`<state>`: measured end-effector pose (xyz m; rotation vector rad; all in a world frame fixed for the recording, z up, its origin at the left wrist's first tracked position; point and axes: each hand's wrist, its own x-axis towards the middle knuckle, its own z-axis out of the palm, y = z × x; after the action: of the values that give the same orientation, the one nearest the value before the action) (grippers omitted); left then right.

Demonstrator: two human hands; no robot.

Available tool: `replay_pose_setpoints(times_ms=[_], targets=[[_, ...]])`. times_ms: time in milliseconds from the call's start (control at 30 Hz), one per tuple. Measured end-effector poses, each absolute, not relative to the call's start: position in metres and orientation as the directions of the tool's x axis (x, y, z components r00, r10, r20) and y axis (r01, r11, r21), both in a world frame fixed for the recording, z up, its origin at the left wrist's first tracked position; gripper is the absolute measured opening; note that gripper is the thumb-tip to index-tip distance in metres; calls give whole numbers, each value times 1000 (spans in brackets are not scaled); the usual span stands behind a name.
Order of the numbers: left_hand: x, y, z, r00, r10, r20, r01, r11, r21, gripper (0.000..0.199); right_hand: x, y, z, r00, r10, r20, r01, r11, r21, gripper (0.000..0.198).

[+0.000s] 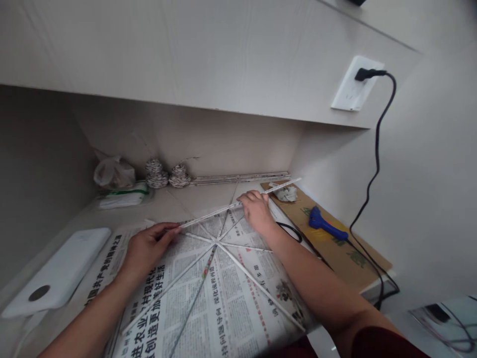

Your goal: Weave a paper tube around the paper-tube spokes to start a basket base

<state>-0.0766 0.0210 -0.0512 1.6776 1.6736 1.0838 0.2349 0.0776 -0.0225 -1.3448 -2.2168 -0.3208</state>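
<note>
A thin rolled-paper stick [212,214] stretches slantwise between my two hands, above a star of crossed paper sticks [215,242]. My left hand [151,243] pinches its near end between thumb and fingers. Farther along, my right hand [255,206] has its fingers closed over the stick, whose tip [286,185] sticks out to the right. The star's spokes meet at one centre and lie on a spread newspaper [194,298]. My right hand and forearm hide part of the star's right side.
Two woven paper figures [156,174] and a bundle of paper sticks [242,177] lie along the back wall. On the right, a blue glue gun [328,223] rests on cardboard [335,258], its cord near a socket [357,83]. A white power bank [59,271] lies left.
</note>
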Motion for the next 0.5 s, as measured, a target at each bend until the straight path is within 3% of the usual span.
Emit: replay_pose_setpoints(times_ms=[267, 500], targets=[[-74, 19, -55, 55, 986, 155, 609, -156, 778, 35, 241, 84, -26, -354, 725, 591, 848, 515, -125, 28], [-70, 14, -46, 65, 981, 184, 686, -178, 706, 33, 240, 83, -22, -362, 692, 624, 815, 560, -148, 29]])
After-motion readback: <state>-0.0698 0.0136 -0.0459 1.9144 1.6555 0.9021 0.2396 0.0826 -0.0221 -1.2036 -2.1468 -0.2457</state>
